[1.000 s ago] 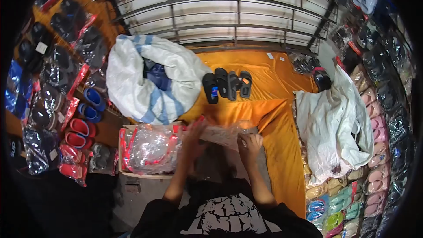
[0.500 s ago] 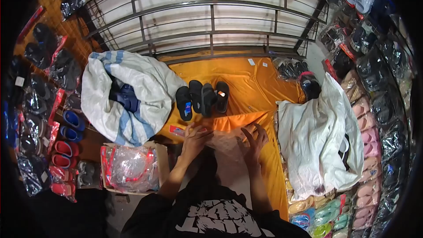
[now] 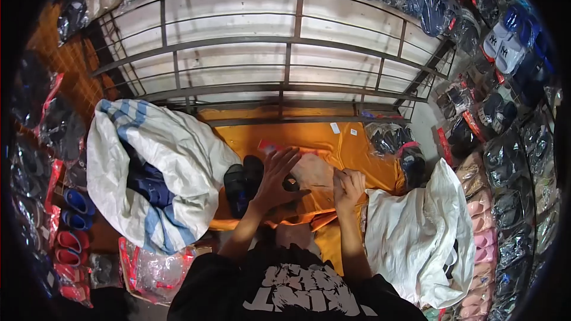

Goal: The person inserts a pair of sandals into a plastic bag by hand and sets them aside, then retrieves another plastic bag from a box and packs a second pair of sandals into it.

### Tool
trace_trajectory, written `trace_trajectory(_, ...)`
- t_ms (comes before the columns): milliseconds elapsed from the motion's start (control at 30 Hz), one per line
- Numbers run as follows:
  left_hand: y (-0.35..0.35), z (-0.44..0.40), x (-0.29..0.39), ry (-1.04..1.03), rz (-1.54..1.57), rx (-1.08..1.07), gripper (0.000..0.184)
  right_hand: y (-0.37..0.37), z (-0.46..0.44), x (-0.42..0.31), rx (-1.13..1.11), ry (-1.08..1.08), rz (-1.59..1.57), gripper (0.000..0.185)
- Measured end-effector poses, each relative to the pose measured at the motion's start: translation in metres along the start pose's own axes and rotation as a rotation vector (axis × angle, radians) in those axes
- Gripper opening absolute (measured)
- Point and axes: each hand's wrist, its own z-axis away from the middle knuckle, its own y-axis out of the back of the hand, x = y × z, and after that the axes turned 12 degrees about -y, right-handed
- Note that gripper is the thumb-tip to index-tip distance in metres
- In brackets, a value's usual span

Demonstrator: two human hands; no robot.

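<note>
My right hand [image 3: 349, 190] pinches the edge of a clear plastic bag [image 3: 315, 171] with a red strip at its far left end. The bag is stretched out above the orange cloth [image 3: 309, 134]. My left hand [image 3: 275, 181] is open, fingers spread, at the bag's left side; whether it touches the bag I cannot tell. Beside and partly behind that hand lie black slippers [image 3: 235, 190] on the cloth, some of them hidden by the hand and the bag.
A white sack with blue stripes [image 3: 181, 148] holding dark blue footwear stands at left, another white sack [image 3: 410, 226] at right. A box of plastic bags [image 3: 157, 267] is at lower left. Wrapped footwear lines both sides. A metal rack [image 3: 285, 41] spans the back.
Both hands have moved forward with the plastic bag, now raised over the cloth. The left hand's fingers have spread; the right hand's have closed on the bag. The view has tilted upward.
</note>
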Motion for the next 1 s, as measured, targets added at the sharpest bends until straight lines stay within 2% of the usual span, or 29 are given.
trace_trajectory(133, -0.009, -0.020, 0.001, -0.010, 0.121, 0.049, 0.068, -0.026, -0.006, 0.010, 0.032, 0.094, 0.005, 0.021)
trace_trajectory(200, -0.025, -0.012, -0.013, -0.038, 0.018, -0.033, 0.053, -0.036, -0.006, 0.016, 0.015, 0.104, 0.012, 0.022)
trace_trajectory(233, -0.026, -0.011, -0.020, -0.047, 0.032, -0.035, 0.038, -0.042, -0.006, 0.022, -0.005, 0.114, 0.014, 0.022)
trace_trajectory(333, -0.049, 0.006, -0.054, 0.045, -0.096, 0.012, 0.033, -0.049, -0.009, 0.038, -0.055, 0.112, 0.010, 0.025)
trace_trajectory(433, -0.056, 0.032, -0.082, 0.099, -0.172, 0.002, 0.028, -0.053, 0.001, 0.078, -0.191, 0.012, 0.099, 0.027)
trace_trajectory(600, -0.090, 0.070, -0.103, 0.198, -0.193, -0.011, 0.030, -0.069, 0.024, 0.148, -0.238, 0.021, 0.081, 0.029)
trace_trajectory(700, -0.113, 0.077, -0.091, 0.193, -0.193, -0.156, 0.023, -0.070, 0.030, 0.173, -0.283, -0.015, 0.069, 0.031)
trace_trajectory(833, -0.153, 0.093, -0.096, 0.291, -0.124, -0.153, 0.026, -0.070, 0.033, 0.201, -0.388, -0.143, 0.107, 0.026)
trace_trajectory(900, -0.169, 0.096, -0.098, 0.360, -0.118, -0.204, 0.034, -0.070, 0.038, 0.221, -0.422, -0.207, 0.139, 0.021)
trace_trajectory(933, -0.175, 0.094, -0.096, 0.353, -0.118, -0.209, 0.034, -0.067, 0.041, 0.231, -0.467, -0.230, 0.111, 0.020)
trace_trajectory(1000, -0.184, 0.087, -0.090, 0.302, -0.148, -0.307, 0.045, -0.060, 0.046, 0.251, -0.503, -0.255, 0.080, 0.020)
